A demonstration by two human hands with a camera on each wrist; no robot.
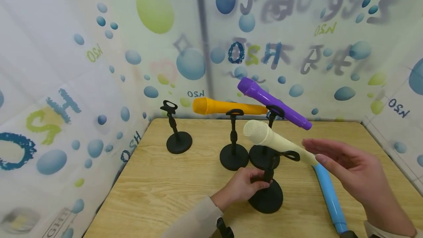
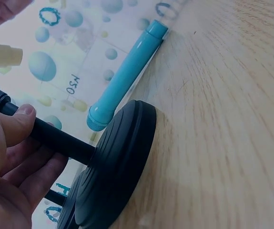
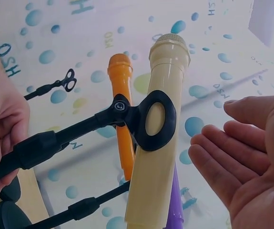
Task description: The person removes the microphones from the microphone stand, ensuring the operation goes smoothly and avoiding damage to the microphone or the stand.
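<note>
Four black stands were recorded on the wooden counter. The cream microphone lay tilted at the top of the near stand, its grille raised toward the left and its tail sloping down to the right. The holder met the body about midway; whether the microphone was fully seated there could not be told.

Condition of the hands: the left hand gripped the pole of the near stand, thumb on one side and fingers on the other. The right hand held nothing; its fingers were extended, the thumb set well apart, just beside the tail and not touching it.

Handling, as judged: the cream microphone appeared light, stiff and smooth, probably hollow plastic and somewhat slippery. The proper hold was judged to be round the slim body, between holder and tail, sparing the grille. The near stand looked top-heavy under the slanted load; a grip low on the pole, above the base, was considered sound.

Other items: an orange microphone sat on the centre stand, a purple microphone on the far stand just to its right. A blue microphone lay on the counter at right. The left stand stood well apart.
</note>
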